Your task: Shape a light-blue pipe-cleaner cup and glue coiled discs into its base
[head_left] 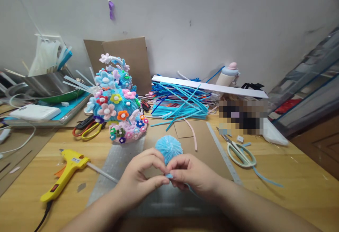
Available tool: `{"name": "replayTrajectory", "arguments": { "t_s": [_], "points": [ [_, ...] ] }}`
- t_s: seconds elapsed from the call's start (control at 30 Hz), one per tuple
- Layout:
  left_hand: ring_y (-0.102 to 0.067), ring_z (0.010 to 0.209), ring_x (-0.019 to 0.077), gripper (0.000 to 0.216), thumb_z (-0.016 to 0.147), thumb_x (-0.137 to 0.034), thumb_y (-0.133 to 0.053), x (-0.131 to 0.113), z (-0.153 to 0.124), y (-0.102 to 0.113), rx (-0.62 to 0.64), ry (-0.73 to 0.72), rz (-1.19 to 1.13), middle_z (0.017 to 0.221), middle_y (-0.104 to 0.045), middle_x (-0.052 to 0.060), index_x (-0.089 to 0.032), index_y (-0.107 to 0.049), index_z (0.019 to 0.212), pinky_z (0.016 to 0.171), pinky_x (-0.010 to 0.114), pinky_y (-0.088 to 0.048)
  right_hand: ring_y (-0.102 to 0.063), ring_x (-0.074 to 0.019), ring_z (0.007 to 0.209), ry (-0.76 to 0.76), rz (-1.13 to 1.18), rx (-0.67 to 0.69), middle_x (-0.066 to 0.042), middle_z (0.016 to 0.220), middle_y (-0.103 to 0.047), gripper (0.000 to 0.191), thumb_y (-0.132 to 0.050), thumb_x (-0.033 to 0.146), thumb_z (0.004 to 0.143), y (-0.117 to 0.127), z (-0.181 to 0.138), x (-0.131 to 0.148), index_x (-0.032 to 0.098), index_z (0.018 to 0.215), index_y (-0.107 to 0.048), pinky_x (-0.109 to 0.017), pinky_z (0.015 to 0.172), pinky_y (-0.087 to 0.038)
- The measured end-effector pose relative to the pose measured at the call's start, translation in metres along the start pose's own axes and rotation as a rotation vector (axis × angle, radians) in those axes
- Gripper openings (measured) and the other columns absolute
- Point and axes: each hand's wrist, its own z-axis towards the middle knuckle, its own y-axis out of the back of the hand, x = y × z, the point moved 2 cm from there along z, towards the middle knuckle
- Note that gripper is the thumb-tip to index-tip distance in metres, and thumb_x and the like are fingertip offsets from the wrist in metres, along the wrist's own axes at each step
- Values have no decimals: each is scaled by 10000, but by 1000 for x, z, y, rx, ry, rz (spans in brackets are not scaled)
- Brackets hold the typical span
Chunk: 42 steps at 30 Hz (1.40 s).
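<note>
Both of my hands meet at the middle front, over the grey mat. My left hand point(144, 172) pinches one side of a light blue pipe cleaner point(169, 176) between thumb and forefinger. On its other side my right hand point(190, 173) is closed on the same strand, and a thin blue length trails below the right fingers. Just beyond my fingertips sits a round light blue fuzzy ball point(168, 147), its lower edge partly hidden by my hands. To the left stands a blue fuzzy piece covered with colourful pipe-cleaner flowers point(116, 98).
A yellow glue gun point(67, 170) with a clear stick lies left. Scissors point(241, 154) with pale green handles lie right, beside blue scraps. Behind are a pile of blue pipe cleaners point(180, 106), a white strip point(209, 86) and a bottle point(227, 75). Cardboard point(206, 147) covers part of the mat.
</note>
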Motion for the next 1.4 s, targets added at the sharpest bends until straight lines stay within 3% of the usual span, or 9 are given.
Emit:
{"name": "replayTrajectory", "arguments": {
  "t_s": [0.13, 0.37, 0.53, 0.73, 0.83, 1.0, 1.27, 1.33, 1.4],
  "points": [
    [-547, 812, 157, 81, 785, -261, -667, 6, 0, -5, -34, 111, -198, 850, -534, 33, -180, -660, 783, 759, 289, -443, -427, -32, 427, 13, 115, 20, 43, 539, -547, 316, -769, 409, 669, -5, 1, -3, 124, 716, -640, -173, 396, -256],
    [-512, 723, 121, 198, 757, -323, -688, 18, 4, -12, -196, 383, -498, 795, -510, 3, -156, -595, 707, 700, 244, -409, -421, -19, 348, -96, 214, -81, 46, 531, -581, 280, -743, 348, 699, -7, 0, 1, 144, 724, -552, -137, 314, -198],
    [-505, 754, 130, 227, 685, -338, -750, 23, 4, -15, -227, 412, -526, 805, -522, 11, -147, -630, 707, 692, 230, -402, -428, -15, 322, -93, 207, -96, 49, 522, -584, 286, -734, 347, 694, -6, 0, 0, 144, 699, -533, -129, 290, -188],
    [-406, 557, 65, 293, 680, -399, -738, 28, 1, -21, -228, 505, -646, 792, -481, -3, -141, -600, 668, 531, 206, -348, -419, -19, 324, -76, 200, -70, 48, 533, -581, 276, -712, 366, 715, -9, 2, -4, 141, 744, -556, -145, 301, -206],
    [-481, 671, 114, 274, 723, -377, -704, 24, 4, -18, -231, 416, -511, 775, -493, 14, -138, -597, 645, 606, 220, -394, -298, -5, 326, -98, 216, -68, 81, 493, -512, 254, -712, 342, 714, -9, 0, -1, 154, 749, -544, -155, 330, -163],
    [-538, 772, 151, 147, 798, -257, -636, 12, 6, -7, -211, 196, -74, 789, -546, 29, -157, -635, 691, 689, 239, -426, -170, -21, 374, -117, 186, -108, 127, 426, -327, 256, -713, 342, 697, -8, -7, 13, 172, 724, -525, -185, 372, -72],
    [-590, 770, 150, 80, 834, -134, -581, 5, -4, -5, -128, -246, 668, 856, -627, 43, -186, -642, 831, 697, 252, -447, -228, -32, 347, -10, -53, -212, 116, 380, -350, 270, -713, 373, 679, -6, -5, 10, 164, 672, -542, -204, 366, -123],
    [-587, 758, 149, 79, 827, -129, -593, 4, -5, -5, -146, -305, 697, 844, -627, 39, -189, -643, 840, 692, 257, -451, -240, -32, 363, 2, -90, -228, 108, 403, -364, 284, -736, 373, 660, -4, -4, 8, 159, 663, -551, -206, 374, -121],
    [-579, 754, 137, 90, 826, -115, -589, 2, -3, -5, -138, -277, 591, 827, -601, 35, -184, -645, 841, 672, 238, -456, -245, -32, 381, 19, -82, -227, 99, 429, -380, 287, -751, 376, 653, -3, -3, 7, 151, 666, -572, -207, 383, -124]
  ]
}}
